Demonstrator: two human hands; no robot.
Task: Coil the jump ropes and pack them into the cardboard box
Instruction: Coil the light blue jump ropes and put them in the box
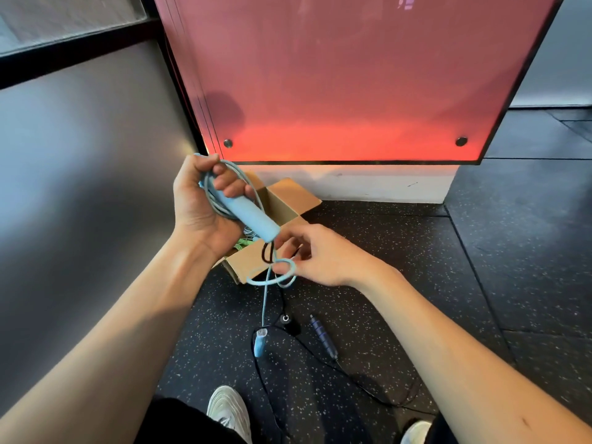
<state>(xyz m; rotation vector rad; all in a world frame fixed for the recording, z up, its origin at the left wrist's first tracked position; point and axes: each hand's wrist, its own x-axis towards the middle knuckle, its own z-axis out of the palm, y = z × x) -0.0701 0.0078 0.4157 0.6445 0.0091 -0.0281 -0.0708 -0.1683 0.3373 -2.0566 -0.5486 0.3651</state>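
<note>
1. Head view: the left hand (205, 203) is clamped around the blue handle (253, 219) and the turns already gathered from the light-blue jump rope (265, 302), at 10 o'clock from the cardboard box (282, 203). Gripping handle and coils together likely keeps the bundle from springing open.
2. At 5 o'clock from the box, the right hand (317, 254) pinches a small loop (256, 281) of that rope between thumb and fingertips, probably to feed the next turn upward.
3. The remaining rope drops toward 6 o'clock to the second blue handle (260, 344); whether it touches the floor I cannot tell. Coiling looks partly done.
4. The box stands open just under the hands, a green rope (242, 243) inside at its 7 o'clock corner, handy for dropping the coil in.
5. The dark-handled black jump rope (323, 338) lies uncoiled at 5 o'clock, seemingly next.
</note>
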